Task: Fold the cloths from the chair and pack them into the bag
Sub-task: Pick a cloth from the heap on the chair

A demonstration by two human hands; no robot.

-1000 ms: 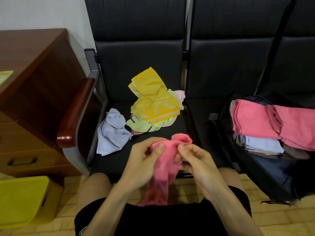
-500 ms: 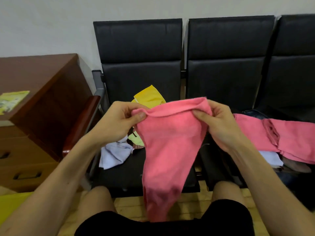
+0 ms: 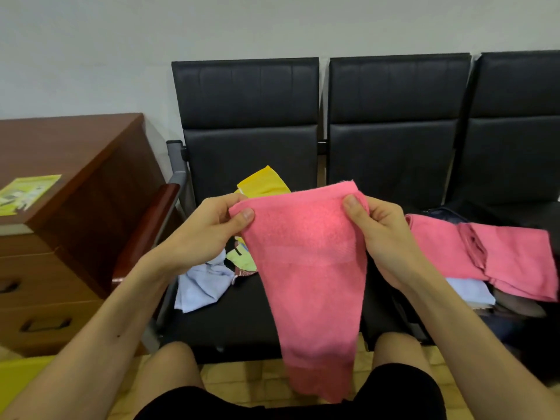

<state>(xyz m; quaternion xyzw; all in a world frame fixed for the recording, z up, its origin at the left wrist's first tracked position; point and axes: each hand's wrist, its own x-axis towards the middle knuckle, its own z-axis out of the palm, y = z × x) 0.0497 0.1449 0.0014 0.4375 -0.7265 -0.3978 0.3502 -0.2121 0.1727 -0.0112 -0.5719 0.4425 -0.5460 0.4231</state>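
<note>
A: Hands, what's going on?
B: You're pinching the pink cloth by its top edge w/ both. Left hand is gripping the left corner at centre-left of frame, thumb in front. Right hand is gripping the right corner the same way. The cloth's hanging down mid-frame, narrowing toward your black shorts at the bottom.
A: Rest of the pile?
B: Behind it, on the chair seat. A light blue cloth is lying crumpled at the seat's left. A pale green one is showing under your left hand, and a yellow cloth is peeking above it.
A: Bag?
B: The bag is sitting open on the next seat, right side of frame. Folded pink cloths are lying in it over a pale blue one.
A: Further left?
B: A wooden desk is standing mid-left, w/ a green leaflet lying on it.
</note>
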